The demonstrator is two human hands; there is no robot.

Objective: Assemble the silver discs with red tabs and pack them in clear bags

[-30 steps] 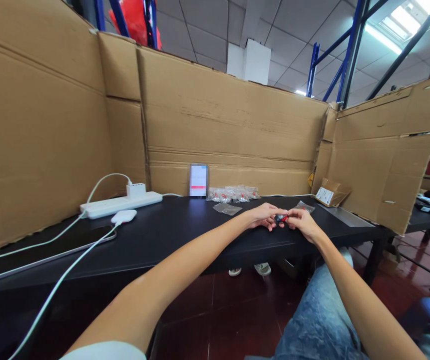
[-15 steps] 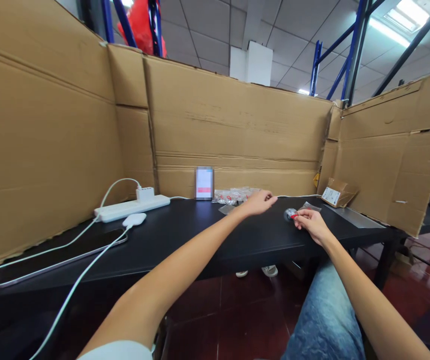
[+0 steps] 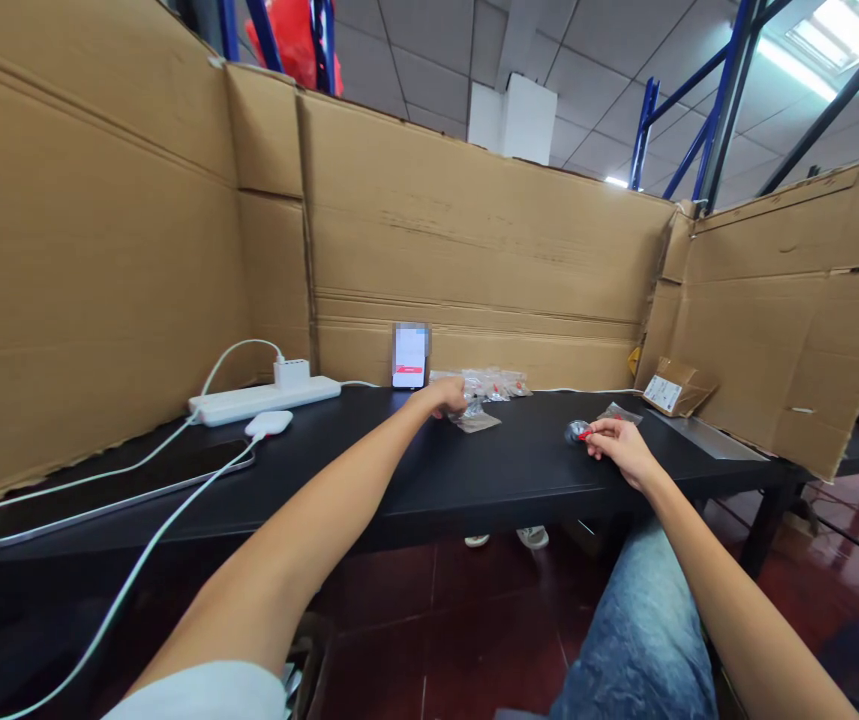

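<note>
My right hand (image 3: 616,447) pinches the red part of a small round, shiny grey thing (image 3: 574,432) at the right of the black table. What kind of thing it is, I cannot make out. Just behind these fingers lies a clear plastic bag (image 3: 619,412). Farther left, my left hand (image 3: 447,396) reaches down at the near left edge of a row of clear bags (image 3: 500,383) with small red pieces in them. Its fingers are curled, and whatever is under the fingertips is hidden. A flat clear bag (image 3: 478,420) lies beside it.
A lit phone (image 3: 409,356) stands against the cardboard wall (image 3: 474,240). To the left are a white power strip (image 3: 264,400), a white charger (image 3: 269,424) with a cable, and a dark tablet-like slab (image 3: 121,490). An open cardboard box (image 3: 676,387) sits at the right back.
My left hand has moved left and down to the left end of the clear bags, its fingers now curled. My right hand stays in place with the round thing. The view has shifted slightly.
</note>
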